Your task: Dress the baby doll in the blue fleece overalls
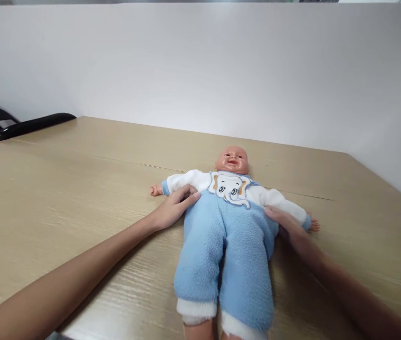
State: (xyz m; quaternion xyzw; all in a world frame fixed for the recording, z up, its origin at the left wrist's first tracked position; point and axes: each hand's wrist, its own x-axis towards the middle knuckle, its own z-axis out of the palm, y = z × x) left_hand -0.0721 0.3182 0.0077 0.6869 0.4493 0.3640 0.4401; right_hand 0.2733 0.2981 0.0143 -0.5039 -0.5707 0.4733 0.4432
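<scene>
A baby doll (226,226) lies on its back on the wooden table (80,189), head away from me, arms spread. It wears a fleecy blue romper with white sleeves and an elephant on the chest. My left hand (174,208) rests against the doll's side under its arm, fingers stretched along the blue fabric. My right hand (287,225) lies at the doll's other side by the waist, fingers flat against the romper and partly tucked under it. Neither hand grips anything I can make out.
A white wall (200,71) rises behind the table. A black chair back (26,125) stands at the far left edge, with something pink beside it. The table's right edge runs diagonally at the right.
</scene>
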